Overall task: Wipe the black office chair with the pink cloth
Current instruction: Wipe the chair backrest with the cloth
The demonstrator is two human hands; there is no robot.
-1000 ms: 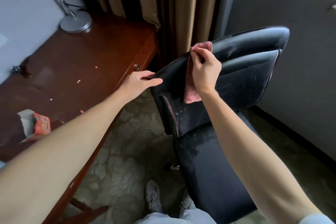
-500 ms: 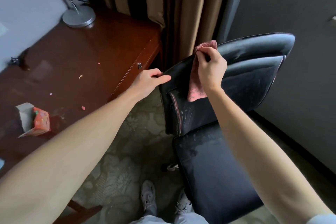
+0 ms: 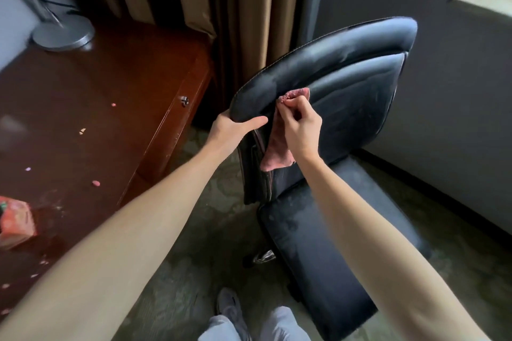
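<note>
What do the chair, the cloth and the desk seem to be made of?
Chair: black leather or imitation leather, I cannot tell which; smooth, with a dull sheen and a stitched seam along the edge.
Cloth: soft pink fabric, perhaps terry or microfibre, going by its fuzzy nap.
Desk: dark reddish wood or veneer with a glossy finish that mirrors the light.

Green patterned carpet (image 3: 199, 271) bears the black leather office chair (image 3: 360, 97); the glossy red-brown wooden desk (image 3: 116, 86) carries a round silver lamp base (image 3: 63, 34), an orange carton (image 3: 15, 220), pink scraps (image 3: 96, 183).
</note>
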